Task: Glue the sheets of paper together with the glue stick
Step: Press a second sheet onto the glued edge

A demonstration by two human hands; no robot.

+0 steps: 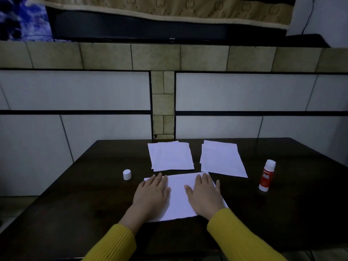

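A white sheet of paper (pixel 178 196) lies flat on the dark table (pixel 282 213) in front of me. My left hand (pixel 152 193) rests palm down on its left part, fingers spread. My right hand (pixel 204 193) presses flat on its right part. Two small stacks of white sheets lie behind it: one stack (pixel 170 156) in the middle and another stack (pixel 222 158) to the right. A red and white glue stick (pixel 267 175) stands upright at the right, apart from the paper. Its white cap (pixel 127 174) stands at the left.
The table's far edge meets a wall of white panels (pixel 75 91) with a tan tiled band (pixel 162 104). Above hangs a patterned cloth (pixel 169 6). Both my arms wear yellow sleeves (pixel 243 240).
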